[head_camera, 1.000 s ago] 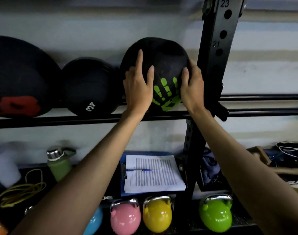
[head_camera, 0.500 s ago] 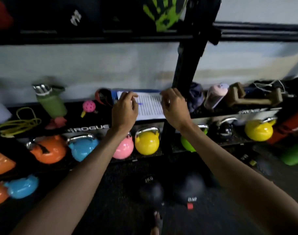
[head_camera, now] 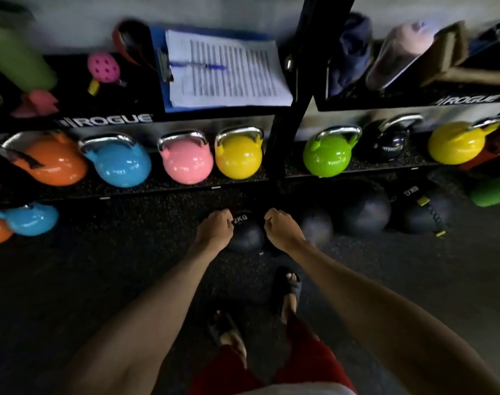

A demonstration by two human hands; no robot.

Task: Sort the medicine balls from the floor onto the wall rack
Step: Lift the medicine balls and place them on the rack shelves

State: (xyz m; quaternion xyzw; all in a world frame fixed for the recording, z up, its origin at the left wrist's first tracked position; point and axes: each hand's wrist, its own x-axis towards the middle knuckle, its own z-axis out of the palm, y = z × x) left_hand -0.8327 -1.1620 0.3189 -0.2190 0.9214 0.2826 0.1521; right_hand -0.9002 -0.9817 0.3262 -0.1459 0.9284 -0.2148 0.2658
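On the dark speckled floor (head_camera: 100,280), just before the bottom shelf (head_camera: 186,187) of glossy kettlebells (head_camera: 238,155), a matte black round 2KG ball (head_camera: 247,236) lies between the left hand (head_camera: 214,228) and right hand (head_camera: 280,228). Both hands are loosely curled, holding nothing. Three more dark balls (head_camera: 365,212) sit rightward. Half a second ago the hands were up by the clipboard (head_camera: 223,69).

floor (head_camera: 114,280) left of 2KG ball (head_camera: 247,238): open | right: second ball (head_camera: 317,228) close (nearly touching)
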